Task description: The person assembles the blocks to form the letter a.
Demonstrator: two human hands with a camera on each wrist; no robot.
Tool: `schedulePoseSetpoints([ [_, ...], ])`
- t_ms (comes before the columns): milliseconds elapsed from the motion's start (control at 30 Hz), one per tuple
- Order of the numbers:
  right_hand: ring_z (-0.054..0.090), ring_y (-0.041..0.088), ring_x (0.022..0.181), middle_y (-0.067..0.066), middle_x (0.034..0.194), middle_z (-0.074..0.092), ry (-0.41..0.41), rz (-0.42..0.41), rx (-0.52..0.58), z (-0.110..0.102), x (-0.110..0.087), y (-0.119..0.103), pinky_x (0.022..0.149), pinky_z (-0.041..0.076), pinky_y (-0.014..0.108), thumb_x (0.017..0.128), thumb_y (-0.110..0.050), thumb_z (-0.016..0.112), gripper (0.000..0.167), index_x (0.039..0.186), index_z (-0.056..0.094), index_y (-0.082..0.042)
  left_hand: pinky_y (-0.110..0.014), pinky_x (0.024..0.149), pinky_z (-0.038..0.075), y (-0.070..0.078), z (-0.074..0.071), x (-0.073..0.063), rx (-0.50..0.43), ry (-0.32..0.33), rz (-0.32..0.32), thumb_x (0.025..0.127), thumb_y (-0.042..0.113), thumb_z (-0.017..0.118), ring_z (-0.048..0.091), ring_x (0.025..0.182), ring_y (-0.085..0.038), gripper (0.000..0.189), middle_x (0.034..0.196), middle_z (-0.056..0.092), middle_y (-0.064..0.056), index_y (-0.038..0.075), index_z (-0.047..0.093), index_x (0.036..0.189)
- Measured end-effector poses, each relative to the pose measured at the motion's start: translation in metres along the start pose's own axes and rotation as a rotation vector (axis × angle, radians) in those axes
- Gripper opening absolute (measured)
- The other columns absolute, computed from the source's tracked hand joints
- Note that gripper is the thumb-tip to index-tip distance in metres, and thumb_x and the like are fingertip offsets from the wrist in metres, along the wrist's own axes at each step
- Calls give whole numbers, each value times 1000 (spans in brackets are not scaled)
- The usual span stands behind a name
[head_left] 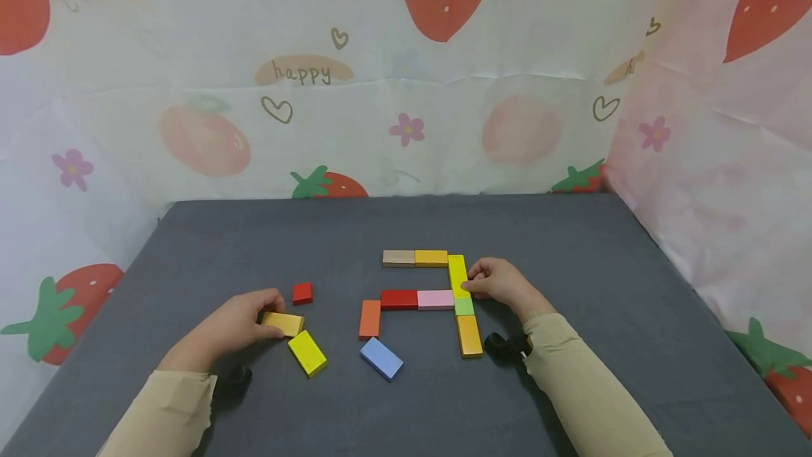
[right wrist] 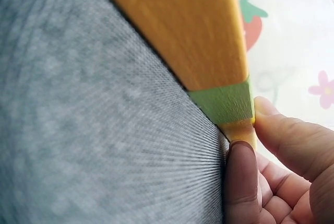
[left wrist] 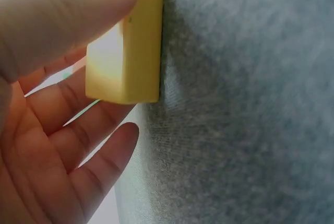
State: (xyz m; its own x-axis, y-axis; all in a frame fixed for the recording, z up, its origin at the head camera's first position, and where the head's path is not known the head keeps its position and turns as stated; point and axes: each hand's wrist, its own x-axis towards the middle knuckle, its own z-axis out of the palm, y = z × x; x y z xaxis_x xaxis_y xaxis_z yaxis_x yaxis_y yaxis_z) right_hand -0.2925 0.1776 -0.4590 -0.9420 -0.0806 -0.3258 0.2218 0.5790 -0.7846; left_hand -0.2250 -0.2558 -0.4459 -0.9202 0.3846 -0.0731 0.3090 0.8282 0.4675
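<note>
My left hand (head_left: pixel 230 323) pinches a pale yellow wooden block (left wrist: pixel 143 51) between thumb and fingers, low over the grey cloth. Right beside that block lies a bright yellow block (head_left: pixel 307 354), set at an angle. On the other side, my right hand (head_left: pixel 504 286) has its thumb and a fingertip at the edge of a long yellow block (head_left: pixel 457 272). This block forms one column with a short green block (right wrist: pixel 224 102) and an orange-yellow block (right wrist: pixel 188 31). A pink block (head_left: pixel 435 300) and a red block (head_left: pixel 399 300) run left from the column.
A tan block (head_left: pixel 398 259) and an amber block (head_left: pixel 431 258) extend left from the column's top. An orange block (head_left: pixel 369 319), a blue block (head_left: pixel 382 359) and a small red block (head_left: pixel 302 293) lie between the hands. A printed curtain (head_left: pixel 406 90) stands behind the table.
</note>
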Motion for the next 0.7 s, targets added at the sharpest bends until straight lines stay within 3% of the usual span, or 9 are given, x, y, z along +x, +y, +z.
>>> schedulePoseSetpoints([
  [167, 56, 18, 74, 7, 78, 55, -3, -1, 1, 0, 0, 0, 67, 50, 27, 79, -19, 72, 23, 92, 59, -6, -31, 65, 43, 4, 1, -2, -1, -19, -26, 74, 20, 76, 49, 72, -12, 27, 82, 56, 5, 18, 55, 90],
  [333, 55, 18, 74, 7, 77, 55, 2, 2, -3, 0, 0, 0, 67, 50, 26, 78, -20, 73, 23, 92, 59, -7, -34, 72, 46, 8, 0, -2, 21, -35, 4, 77, 17, 73, 50, 76, -11, 23, 88, 60, 6, 16, 65, 98],
  [700, 55, 18, 73, 6, 77, 55, 5, -6, -13, 0, 0, 1, 67, 50, 26, 78, -21, 73, 24, 92, 59, -7, -30, 66, 45, 19, -4, -5, 29, 10, 37, 79, 16, 70, 48, 68, -10, 9, 77, 56, 9, 19, 65, 86],
])
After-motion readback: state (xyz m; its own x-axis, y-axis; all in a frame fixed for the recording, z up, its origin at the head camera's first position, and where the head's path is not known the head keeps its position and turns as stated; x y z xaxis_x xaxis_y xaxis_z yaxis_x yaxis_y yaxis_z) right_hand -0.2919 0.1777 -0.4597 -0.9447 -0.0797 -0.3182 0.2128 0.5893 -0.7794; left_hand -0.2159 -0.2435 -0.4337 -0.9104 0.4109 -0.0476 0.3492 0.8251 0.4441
